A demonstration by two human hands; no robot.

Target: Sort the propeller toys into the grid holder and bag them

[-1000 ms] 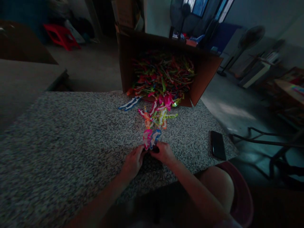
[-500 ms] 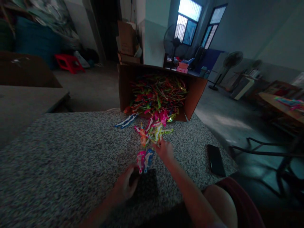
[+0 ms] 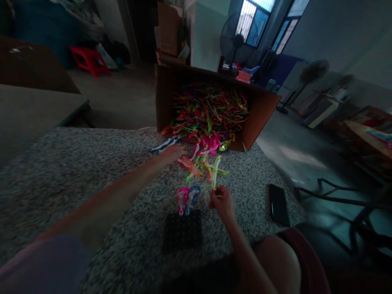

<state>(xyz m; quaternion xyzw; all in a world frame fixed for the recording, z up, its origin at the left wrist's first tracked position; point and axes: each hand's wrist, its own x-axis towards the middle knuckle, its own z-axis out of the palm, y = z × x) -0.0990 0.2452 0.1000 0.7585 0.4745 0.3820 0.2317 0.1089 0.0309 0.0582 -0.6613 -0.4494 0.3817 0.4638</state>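
My right hand (image 3: 223, 202) is closed in a pinch on the lower end of a yellow-and-white plastic strip (image 3: 216, 171), which stands up from the fingers. My left hand (image 3: 176, 153) reaches far forward beside a loose heap of orange and green plastic pieces (image 3: 192, 166); motion smears its fingers. Between me and that heap lie a pink-and-white piece (image 3: 183, 199) and a blue-and-white piece (image 3: 192, 197), side by side, their narrow ends at the far edge of a dark flat pad (image 3: 183, 232). A blue-and-white strip (image 3: 165, 144) lies past my left forearm.
A cardboard box (image 3: 262, 116) on its side at the far edge of the speckled tabletop (image 3: 122, 141) is full of colourful plastic pieces (image 3: 211, 108). A black phone (image 3: 278, 205) lies at the right. A red stool (image 3: 91, 61) and a standing fan (image 3: 312, 73) are beyond.
My left hand has left the dark pad and reached forward to the heap. My right hand has drawn back and rightward, bringing up the yellow-and-white strip. The view has shifted slightly.
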